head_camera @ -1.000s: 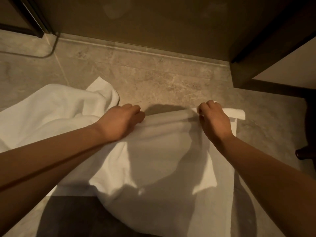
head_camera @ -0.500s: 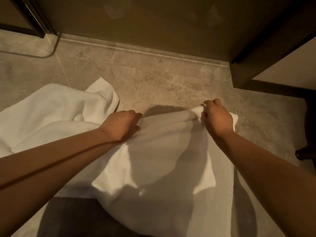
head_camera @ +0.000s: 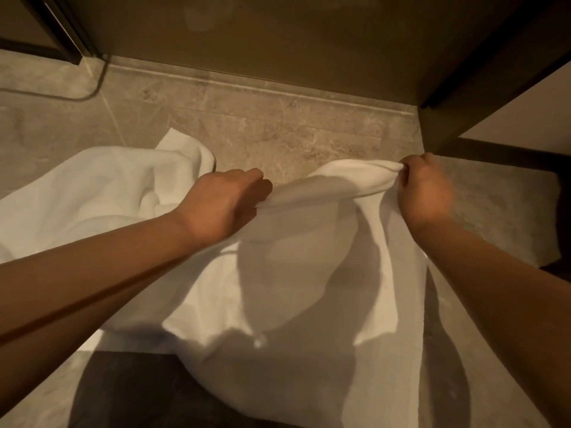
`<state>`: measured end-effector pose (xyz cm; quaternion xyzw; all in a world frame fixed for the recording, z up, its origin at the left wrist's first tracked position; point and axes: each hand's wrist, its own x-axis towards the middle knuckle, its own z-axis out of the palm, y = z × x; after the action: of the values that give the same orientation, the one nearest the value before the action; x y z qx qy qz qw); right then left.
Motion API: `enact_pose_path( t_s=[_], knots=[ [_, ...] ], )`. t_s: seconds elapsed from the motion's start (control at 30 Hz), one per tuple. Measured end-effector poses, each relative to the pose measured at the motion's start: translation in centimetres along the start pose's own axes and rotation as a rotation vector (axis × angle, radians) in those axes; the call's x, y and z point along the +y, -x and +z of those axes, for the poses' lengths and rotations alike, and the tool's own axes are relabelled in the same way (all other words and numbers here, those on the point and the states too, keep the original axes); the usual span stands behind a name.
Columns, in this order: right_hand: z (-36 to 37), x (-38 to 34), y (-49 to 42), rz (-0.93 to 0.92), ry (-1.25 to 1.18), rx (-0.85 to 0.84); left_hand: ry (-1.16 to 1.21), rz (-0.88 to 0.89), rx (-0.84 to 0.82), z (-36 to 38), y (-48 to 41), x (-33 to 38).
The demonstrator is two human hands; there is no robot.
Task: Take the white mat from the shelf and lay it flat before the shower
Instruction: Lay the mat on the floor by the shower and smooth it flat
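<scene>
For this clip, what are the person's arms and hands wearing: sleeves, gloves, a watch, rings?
No sleeves show: the left forearm and right forearm are bare to the frame edge. The left hand and right hand have no gloves, and no watch, bracelet or ring is visible; the right hand is slightly blurred.

I had the mat (head_camera: 293,288) on the floor (head_camera: 278,128) in front of me, its far edge raised between my two hands. The left hand (head_camera: 222,205) gripped it near the middle, the right hand (head_camera: 423,193) at its right end. Left of the left hand the rest lay bunched on the floor (one corner turned toward the sill). Beyond the mat ran the sill (head_camera: 247,84), an upright panel (head_camera: 247,41) behind it, and a frame post (head_camera: 463,118) at the far right.
</scene>
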<state>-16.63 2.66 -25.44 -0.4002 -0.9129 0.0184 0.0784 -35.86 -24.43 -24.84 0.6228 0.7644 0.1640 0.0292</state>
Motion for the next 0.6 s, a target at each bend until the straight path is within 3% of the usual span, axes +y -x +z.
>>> enact_pose_path(
  t_s=[0.1,0.2,0.4,0.53,0.6],
  knots=[
    [0.4,-0.3,-0.1,0.014,-0.024,-0.029,-0.048,0.112,-0.043,1.0,0.2,0.3],
    [1.3,-0.9,0.5,0.029,-0.057,-0.085,-0.125,0.018,-0.19,3.4,1.1,0.7],
    [3.1,-1.8,3.8,0.06,-0.282,0.012,-0.122,0.003,-0.208,4.6,1.7,0.3],
    [4.7,-1.6,5.3,-0.036,-0.085,-0.15,-0.143,0.045,-0.176,5.3,2.5,-0.3],
    [5.1,-1.2,4.7,0.008,-0.039,-0.24,-0.163,0.052,-0.186,5.4,2.6,-0.4]
  ],
)
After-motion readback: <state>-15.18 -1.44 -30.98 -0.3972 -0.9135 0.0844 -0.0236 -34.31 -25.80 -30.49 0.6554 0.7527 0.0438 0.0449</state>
